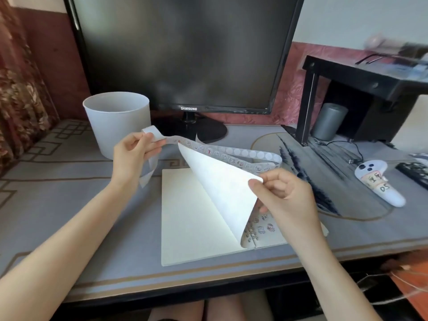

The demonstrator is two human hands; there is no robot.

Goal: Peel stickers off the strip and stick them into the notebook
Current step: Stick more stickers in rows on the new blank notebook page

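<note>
Loosely looped, sticker strip carries cartoon rounds.

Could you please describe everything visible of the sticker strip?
The sticker strip is a long, narrow band of white, paper-like backing. One run carries small round cartoon stickers; the run beside it shows plain white circles. It is held in the air beyond the notebook, folding back on itself at the right. The left hand pinches it near a curled end, and a loose tail droops below that hand.

Stickered page mostly hidden under lifted sheet and right hand
</note>
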